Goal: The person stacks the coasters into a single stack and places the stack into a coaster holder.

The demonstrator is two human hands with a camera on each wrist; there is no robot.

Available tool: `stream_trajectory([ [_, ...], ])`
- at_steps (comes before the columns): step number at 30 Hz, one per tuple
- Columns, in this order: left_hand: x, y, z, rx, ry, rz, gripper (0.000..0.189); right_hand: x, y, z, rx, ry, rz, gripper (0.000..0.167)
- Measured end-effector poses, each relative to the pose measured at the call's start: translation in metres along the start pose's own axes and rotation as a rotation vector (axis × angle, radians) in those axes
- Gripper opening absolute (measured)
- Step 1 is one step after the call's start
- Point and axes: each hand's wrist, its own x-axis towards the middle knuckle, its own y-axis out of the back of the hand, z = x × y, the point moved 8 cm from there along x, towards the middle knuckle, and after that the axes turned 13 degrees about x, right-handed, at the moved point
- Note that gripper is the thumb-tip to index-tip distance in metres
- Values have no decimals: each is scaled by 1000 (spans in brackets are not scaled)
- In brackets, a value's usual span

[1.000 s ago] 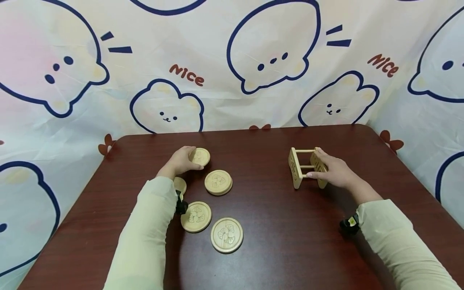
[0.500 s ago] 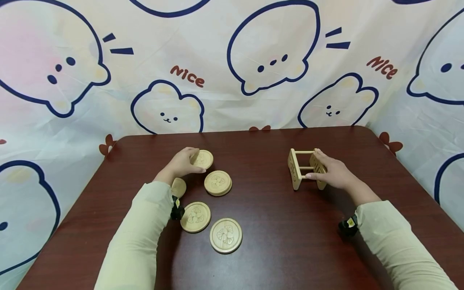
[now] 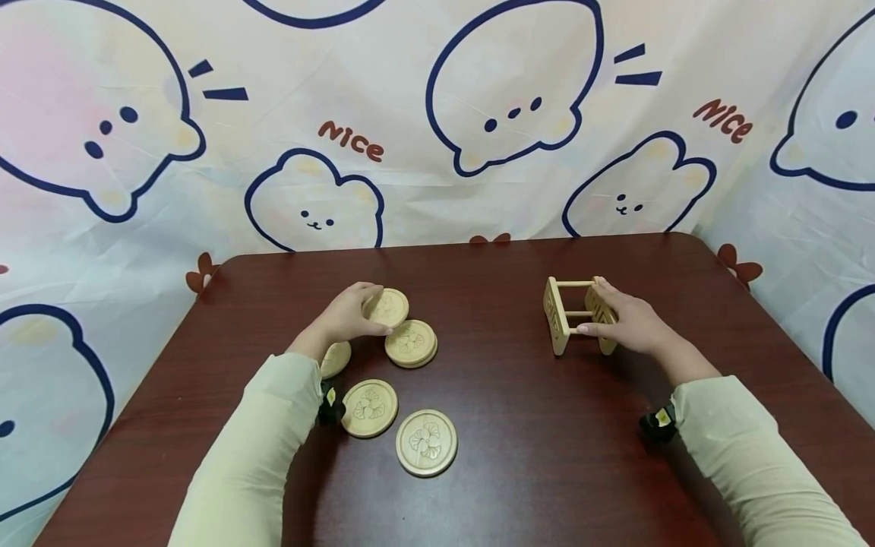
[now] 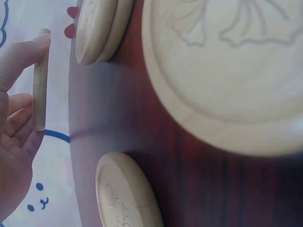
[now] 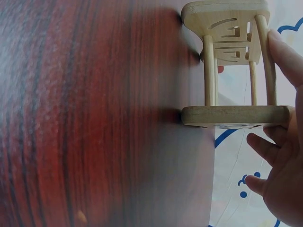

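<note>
In the head view my left hand (image 3: 344, 315) pinches a round wooden coaster (image 3: 388, 307), thumb on the near side and fingers on the far side. Edge-on in the left wrist view, that coaster (image 4: 40, 90) stands off the tabletop. Just below it lies a stack of two coasters (image 3: 412, 346) with carved leaf patterns. My right hand (image 3: 632, 323) holds a small wooden rack (image 3: 556, 315) by its right end. Two side panels joined by dowels make up this rack (image 5: 232, 116); the right wrist view shows fingers along one panel and a thumb at a dowel.
Two single coasters lie nearer on the dark red-brown table (image 3: 513, 395): a left one (image 3: 370, 409) and a right one (image 3: 427, 443). Another coaster (image 3: 336, 359) is partly covered by the left wrist. A cartoon-printed cloth (image 3: 410, 205) hangs behind the table.
My left hand has moved slightly right and nearer with its coaster, which now overlaps the stack's far edge in the head view. The right hand and rack have stayed put.
</note>
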Motion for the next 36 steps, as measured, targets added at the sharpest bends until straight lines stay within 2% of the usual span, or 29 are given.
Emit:
stream_trajectory([
  [13, -8, -8, 19, 33, -103, 39, 80, 0, -1, 0, -1, -7, -6, 93],
  [36, -11, -28, 37, 37, -176, -3, 80, 1, 0, 1, -2, -6, 2, 93],
])
